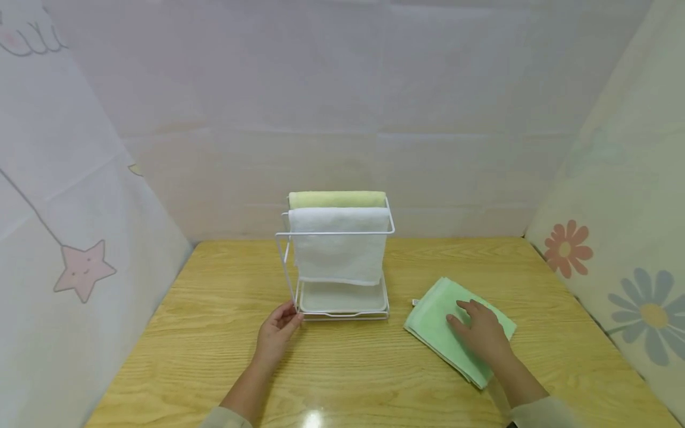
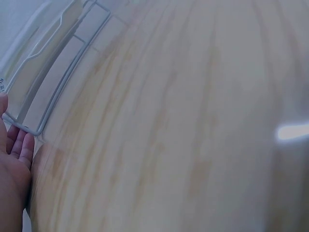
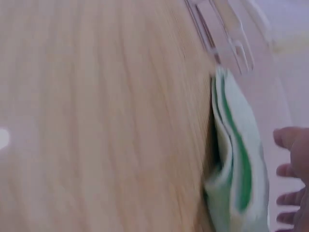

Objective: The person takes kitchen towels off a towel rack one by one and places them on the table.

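Observation:
A white wire towel rack (image 1: 337, 233) stands on the table, a white towel (image 1: 339, 258) draped over one bar and a yellow-green towel (image 1: 337, 198) over the bar behind. At its lower left corner, my left hand (image 1: 275, 334) holds the frame between thumb and fingers; the left wrist view shows those fingers (image 2: 21, 147) by the base corner. To the right of the rack lies a folded green towel (image 1: 436, 321). My right hand (image 1: 484, 336) is over it, fingers spread. The right wrist view shows the fingers beside the folded layers, apparently apart from them.
A pale tray (image 1: 342, 296) sits in the rack's base. The wooden table (image 1: 214, 297) extends around both objects. Behind it hangs a pale cloth backdrop (image 1: 321, 119), with a star-printed cloth (image 1: 85, 270) at left and a flower-printed one (image 1: 642, 238) at right.

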